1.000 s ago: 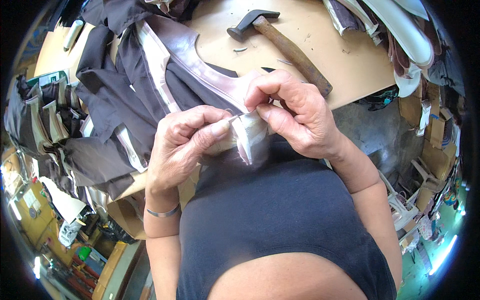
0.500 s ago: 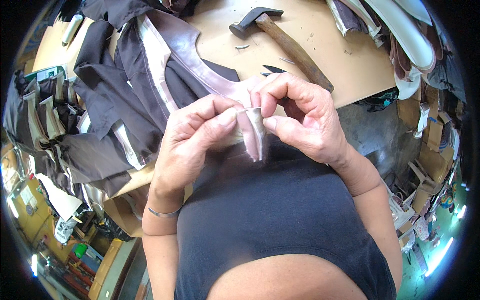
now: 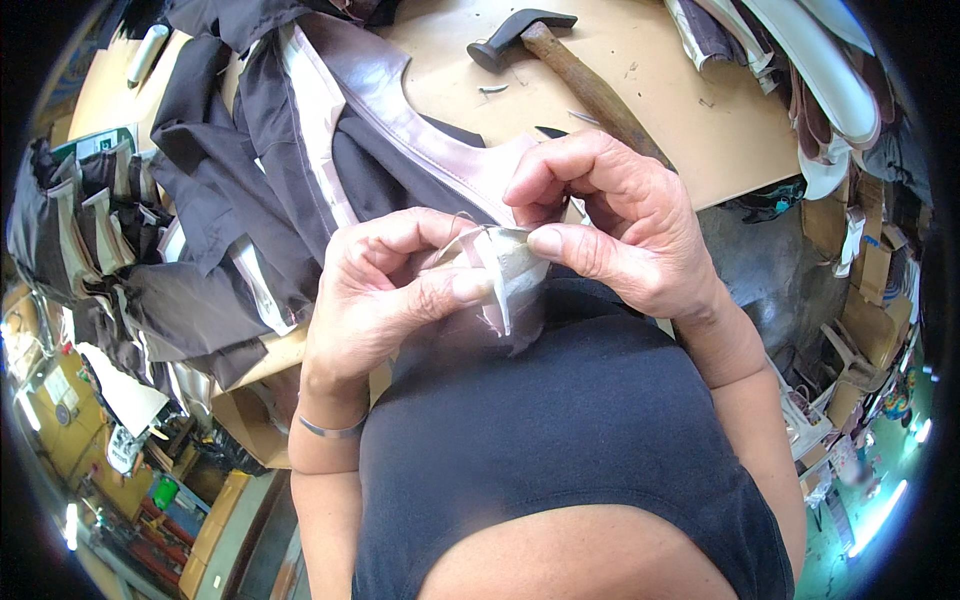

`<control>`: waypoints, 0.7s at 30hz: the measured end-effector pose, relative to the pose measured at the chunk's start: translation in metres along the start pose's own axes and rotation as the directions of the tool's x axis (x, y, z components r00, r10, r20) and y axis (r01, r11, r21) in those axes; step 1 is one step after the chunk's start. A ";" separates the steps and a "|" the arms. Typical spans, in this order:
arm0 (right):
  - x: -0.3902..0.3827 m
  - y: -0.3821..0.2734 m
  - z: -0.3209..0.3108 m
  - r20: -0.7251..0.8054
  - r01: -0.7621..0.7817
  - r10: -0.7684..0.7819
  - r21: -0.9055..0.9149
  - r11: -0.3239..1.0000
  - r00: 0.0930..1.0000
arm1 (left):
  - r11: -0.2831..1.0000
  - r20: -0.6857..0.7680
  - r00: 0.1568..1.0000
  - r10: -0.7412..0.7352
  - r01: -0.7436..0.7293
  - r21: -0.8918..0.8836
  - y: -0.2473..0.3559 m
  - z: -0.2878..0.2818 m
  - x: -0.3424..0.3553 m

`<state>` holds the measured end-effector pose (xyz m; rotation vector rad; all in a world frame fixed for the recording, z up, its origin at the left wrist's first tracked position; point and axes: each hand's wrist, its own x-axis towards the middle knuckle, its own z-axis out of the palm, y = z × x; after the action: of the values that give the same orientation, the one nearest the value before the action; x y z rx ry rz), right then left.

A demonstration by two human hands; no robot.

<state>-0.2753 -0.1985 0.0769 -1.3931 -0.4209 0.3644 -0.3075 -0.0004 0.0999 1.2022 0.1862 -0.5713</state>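
In front of my chest, both hands pinch the end of a pinkish leather piece (image 3: 508, 255), its pale inner side showing. My left hand (image 3: 385, 285) is closed on its left edge, thumb in front. My right hand (image 3: 620, 225) grips the upper right edge between thumb and fingers. A tapered flap hangs down between the thumbs. Behind my hands, a curved shiny pinkish leather panel (image 3: 400, 120) lies over dark cloth (image 3: 215, 190) on the table. Whether this panel joins the held end is hidden by my fingers.
On the tan tabletop (image 3: 700, 140), a hammer (image 3: 590, 85) with a wooden handle lies beyond my right hand. Stacked dark and pale pieces (image 3: 85, 220) sit at the left. White and brown pieces (image 3: 810, 70) hang over the far right edge. Cardboard boxes (image 3: 870, 280) stand at right.
The held end has been spread wider, showing more of its pale inner side. My right hand has shifted slightly right, and my left thumb has moved down the flap.
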 end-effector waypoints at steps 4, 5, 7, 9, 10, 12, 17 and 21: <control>0.002 -0.003 -0.001 0.062 0.046 -0.042 -0.076 0.996 0.997 | 0.999 0.033 0.998 -0.050 0.049 0.012 0.002 0.000 0.003; 0.002 -0.003 -0.002 0.088 0.063 -0.054 -0.108 0.992 0.995 | 0.998 0.036 0.998 -0.056 0.055 0.044 0.002 0.000 0.004; 0.002 -0.003 0.000 0.058 0.056 -0.047 -0.161 0.985 0.997 | 0.996 0.061 0.996 -0.064 0.059 0.074 0.003 -0.003 0.006; 0.002 -0.002 0.000 0.048 0.059 -0.050 -0.190 0.980 0.998 | 0.989 0.055 0.995 -0.085 0.077 0.128 0.003 -0.004 0.007; 0.002 -0.002 -0.001 0.053 0.066 -0.056 -0.193 0.979 0.997 | 0.982 0.033 0.994 -0.101 0.094 0.165 0.004 -0.003 0.007; 0.002 -0.002 -0.001 0.052 0.059 -0.050 -0.195 0.979 0.997 | 0.970 0.004 0.994 -0.106 0.103 0.219 0.005 -0.001 0.007; 0.004 0.003 0.002 -0.036 0.141 -0.151 -0.194 0.971 0.988 | 0.950 -0.068 0.993 -0.099 0.115 0.290 0.009 0.008 0.007; 0.002 0.000 0.000 0.026 0.110 -0.107 -0.247 0.963 0.994 | 0.928 -0.070 0.997 -0.042 0.065 0.367 0.004 0.007 0.006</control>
<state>-0.2738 -0.1981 0.0765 -1.6038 -0.5651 0.2360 -0.3019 -0.0078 0.1031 1.5863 0.1680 -0.6353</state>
